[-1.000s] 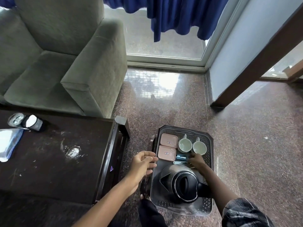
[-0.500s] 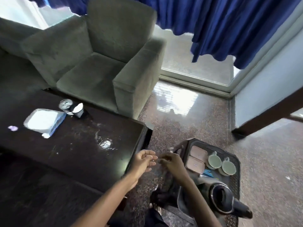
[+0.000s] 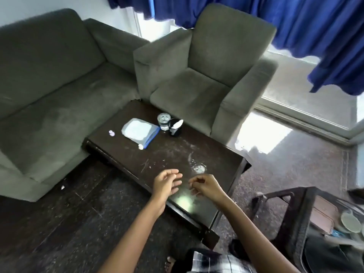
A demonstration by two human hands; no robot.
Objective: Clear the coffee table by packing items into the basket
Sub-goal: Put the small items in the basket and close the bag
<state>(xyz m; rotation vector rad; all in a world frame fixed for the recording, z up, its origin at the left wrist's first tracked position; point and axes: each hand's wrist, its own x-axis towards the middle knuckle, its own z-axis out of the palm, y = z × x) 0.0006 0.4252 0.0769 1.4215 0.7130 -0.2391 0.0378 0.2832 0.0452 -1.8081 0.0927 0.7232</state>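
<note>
A grey sofa (image 3: 49, 85), a matching armchair (image 3: 206, 75) and blue curtains (image 3: 295, 26) frame a dark, scuffed tabletop (image 3: 167, 154). Near its far end, by the armchair, lie a zip bag (image 3: 138, 130) of white contents, a clear glass (image 3: 163, 121) and, touching the glass, a black-and-white object (image 3: 175, 128); a small lilac piece (image 3: 111, 133) sits toward the sofa-side edge. Over the near edge, the person's left hand (image 3: 167, 182) and right hand (image 3: 204, 185) hover close together, fingers loosely curled, holding nothing. The basket (image 3: 295, 219) stands on the floor off the tabletop's right end, holding tan containers (image 3: 323, 213), pale cups (image 3: 350, 221) and a dark kettle (image 3: 325, 253).
</note>
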